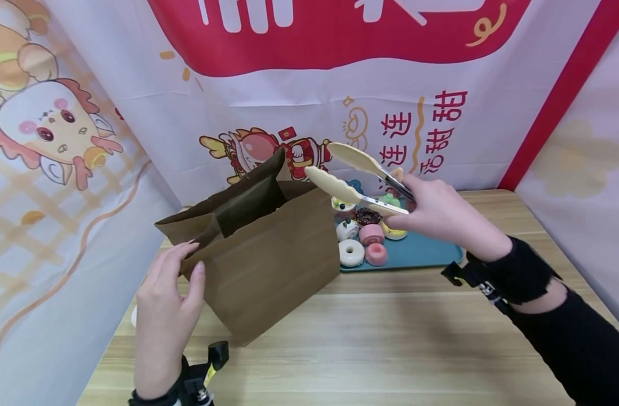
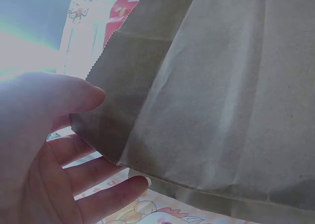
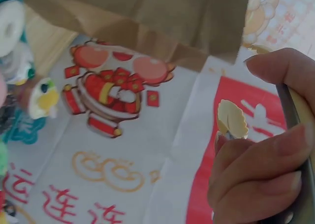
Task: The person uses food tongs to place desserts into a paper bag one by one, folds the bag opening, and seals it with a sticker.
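pale wood-grain table (image 1: 370, 338), white printed cloth backdrop (image 1: 289, 90), slanting red stripe (image 1: 563, 93)

You could easily slide over the tabletop (image 1: 370, 349) in front of the tray (image 1: 426, 251); paper bag (image 1: 274, 265) blocks the left side tho.

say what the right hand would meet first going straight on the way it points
Leading with its tongs, the right hand would probably first meet the paper bag at its raised edge; depth is unclear and it may pass over to the printed cloth behind.
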